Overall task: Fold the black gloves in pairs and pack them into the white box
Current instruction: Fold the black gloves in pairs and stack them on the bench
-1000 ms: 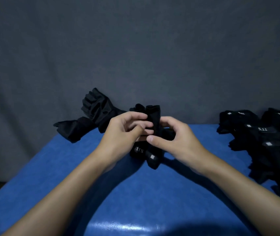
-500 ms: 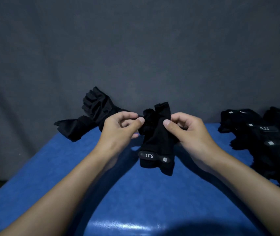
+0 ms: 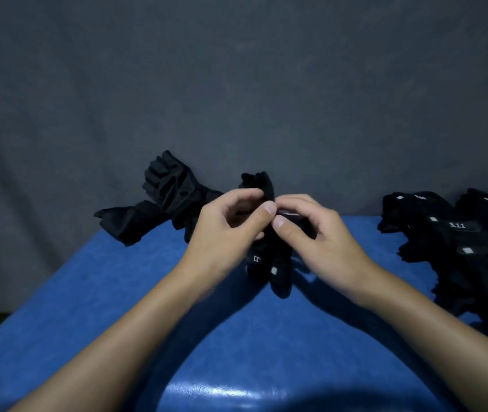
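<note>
- We hold one bundle of black gloves (image 3: 269, 264) over the blue table (image 3: 147, 307), near its 12 o'clock edge, between both hands.
- Our left hand (image 3: 225, 230) grips the upper part of the bundle from 9 o'clock. Its fingers are curled and its thumb tip presses on the fabric.
- Our right hand (image 3: 323, 236) grips the same part from 3 o'clock. Its fingers are curled over the fabric and its thumb pinches it. The two thumb tips lie just beside each other.
- The lower end of the bundle hangs at 6 o'clock from the hands and shows white lettering and a small white square tag. We cannot tell whether it touches the table.
- The upper end of the bundle projects at 12 o'clock above the fingers.
- Loose gloves (image 3: 165, 197) lie at 10 o'clock from the hands, on the far left corner of the table. One has its fingers raised against the grey backdrop (image 3: 237, 84).
- A pile of gloves (image 3: 459, 242) sits at 3 o'clock along the right edge of the table, with white "5.11" labels facing up.
</note>
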The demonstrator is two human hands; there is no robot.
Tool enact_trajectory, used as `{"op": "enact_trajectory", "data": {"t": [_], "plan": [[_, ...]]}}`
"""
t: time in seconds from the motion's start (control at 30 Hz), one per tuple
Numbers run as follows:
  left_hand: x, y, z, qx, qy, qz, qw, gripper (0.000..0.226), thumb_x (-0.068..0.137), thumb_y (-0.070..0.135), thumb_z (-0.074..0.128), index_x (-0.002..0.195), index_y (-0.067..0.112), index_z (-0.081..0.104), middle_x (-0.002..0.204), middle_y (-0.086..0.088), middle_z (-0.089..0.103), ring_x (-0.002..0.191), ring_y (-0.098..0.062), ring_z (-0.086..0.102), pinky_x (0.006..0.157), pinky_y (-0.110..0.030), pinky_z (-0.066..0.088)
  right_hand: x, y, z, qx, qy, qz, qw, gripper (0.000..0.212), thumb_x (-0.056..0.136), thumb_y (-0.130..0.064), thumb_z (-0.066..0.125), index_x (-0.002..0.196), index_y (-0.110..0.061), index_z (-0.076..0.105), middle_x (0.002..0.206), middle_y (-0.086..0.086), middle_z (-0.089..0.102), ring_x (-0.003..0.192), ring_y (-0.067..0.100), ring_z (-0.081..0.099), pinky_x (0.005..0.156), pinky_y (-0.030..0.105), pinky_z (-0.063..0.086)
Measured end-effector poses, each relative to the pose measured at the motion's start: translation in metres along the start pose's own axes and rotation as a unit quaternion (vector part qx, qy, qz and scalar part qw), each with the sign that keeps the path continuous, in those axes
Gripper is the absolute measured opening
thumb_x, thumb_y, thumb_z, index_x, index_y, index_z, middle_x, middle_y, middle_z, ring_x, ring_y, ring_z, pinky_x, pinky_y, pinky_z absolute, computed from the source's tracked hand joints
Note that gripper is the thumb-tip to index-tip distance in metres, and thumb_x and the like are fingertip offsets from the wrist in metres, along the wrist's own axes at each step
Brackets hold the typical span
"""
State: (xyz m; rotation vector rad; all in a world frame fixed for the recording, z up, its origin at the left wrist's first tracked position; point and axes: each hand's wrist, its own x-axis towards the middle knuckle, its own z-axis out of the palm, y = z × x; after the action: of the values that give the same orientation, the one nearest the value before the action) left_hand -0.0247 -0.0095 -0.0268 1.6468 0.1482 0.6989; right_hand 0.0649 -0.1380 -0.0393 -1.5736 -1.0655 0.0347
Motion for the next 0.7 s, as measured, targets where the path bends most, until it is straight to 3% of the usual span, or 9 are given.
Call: {"op": "enact_trajectory", "data": {"t": [0.1,0.17,0.23,0.3,0.37,0.47,0.57,0.63,0.7], "plan": [[0.002,0.001,-0.004,-0.025,0.028,-0.022,0.999,0.006,0.090,0.021,0.070,0.096,0.020,0.071,0.089,0.005,0.074,0.088,-0.012,0.069,0.080,-0.039,0.055,-0.001,0.000,0.002,0.004,-0.057,0.002,0.998,0.034,0.092,-0.041,0.049,0.108,-0.021,0.072,0.123,-0.008,0.059,0.123,0.010,0.052,0.105,0.027,0.040],[0.003,0.001,-0.008,-0.023,0.040,-0.013,0.999,0.009,0.094,0.018,0.068,0.093,0.012,0.074,0.088,-0.007,0.074,0.083,-0.019,0.065,0.079,-0.043,0.051,-0.002,-0.002,0.002,-0.004,-0.073,0.008,0.997,0.037,0.092,-0.048,0.043,0.103,-0.029,0.073,0.125,-0.014,0.058,0.128,0.009,0.046,0.107,0.022,0.034],[0.003,0.002,-0.010,-0.037,0.048,-0.017,0.998,0.017,0.099,0.012,0.059,0.092,0.004,0.073,0.083,-0.012,0.074,0.077,-0.018,0.067,0.074,-0.036,0.055,-0.002,-0.003,0.003,-0.021,-0.054,-0.002,0.998,0.031,0.093,-0.043,0.043,0.099,-0.033,0.072,0.121,-0.017,0.059,0.125,0.005,0.046,0.103,0.014,0.033],[0.002,0.006,-0.012,-0.073,0.043,-0.036,0.996,0.024,0.102,0.009,0.051,0.090,0.004,0.071,0.073,-0.005,0.073,0.066,-0.012,0.067,0.063,-0.025,0.054,-0.001,-0.002,0.002,-0.032,0.028,-0.022,0.999,0.019,0.093,-0.031,0.053,0.100,-0.029,0.070,0.113,-0.013,0.060,0.115,0.005,0.054,0.099,0.021,0.040],[0.002,0.011,-0.013,-0.118,0.026,-0.058,0.991,0.027,0.103,0.009,0.047,0.091,0.005,0.070,0.078,-0.004,0.075,0.069,-0.010,0.070,0.062,-0.022,0.055,0.000,0.000,-0.001,-0.017,0.089,-0.004,0.996,0.013,0.092,-0.022,0.063,0.102,-0.029,0.065,0.113,-0.009,0.058,0.111,0.003,0.055,0.097,0.026,0.044],[0.002,0.016,-0.016,-0.155,-0.015,-0.073,0.985,0.032,0.105,0.011,0.041,0.084,0.007,0.065,0.061,0.003,0.068,0.057,-0.005,0.065,0.057,-0.018,0.053,-0.001,0.002,-0.006,0.040,0.078,0.034,0.996,0.019,0.089,-0.013,0.067,0.102,-0.026,0.062,0.106,-0.009,0.062,0.100,-0.005,0.057,0.086,0.015,0.044],[0.002,0.018,-0.018,-0.163,-0.036,-0.105,0.980,0.034,0.105,0.013,0.042,0.078,0.007,0.061,0.054,0.003,0.063,0.052,-0.007,0.061,0.055,-0.018,0.052,-0.002,0.003,-0.008,0.094,0.059,0.016,0.994,0.018,0.088,-0.003,0.067,0.099,-0.017,0.066,0.091,-0.004,0.067,0.089,0.007,0.062,0.080,0.022,0.049],[0.003,0.019,-0.019,-0.142,-0.031,-0.130,0.981,0.028,0.103,0.015,0.047,0.089,0.001,0.066,0.067,-0.009,0.070,0.065,-0.015,0.064,0.064,-0.023,0.053,-0.002,0.004,-0.008,0.099,0.077,0.003,0.992,0.019,0.087,0.002,0.066,0.097,-0.015,0.068,0.086,-0.008,0.069,0.085,0.006,0.063,0.077,0.020,0.049],[0.004,0.016,-0.024,-0.122,-0.030,-0.132,0.983,0.024,0.099,0.015,0.056,0.120,0.008,0.063,0.088,-0.012,0.075,0.080,-0.023,0.067,0.075,-0.035,0.055,-0.001,0.002,-0.010,0.120,0.089,0.009,0.989,0.023,0.087,0.004,0.064,0.102,-0.013,0.068,0.088,-0.009,0.071,0.086,0.003,0.066,0.076,0.017,0.050]]}}
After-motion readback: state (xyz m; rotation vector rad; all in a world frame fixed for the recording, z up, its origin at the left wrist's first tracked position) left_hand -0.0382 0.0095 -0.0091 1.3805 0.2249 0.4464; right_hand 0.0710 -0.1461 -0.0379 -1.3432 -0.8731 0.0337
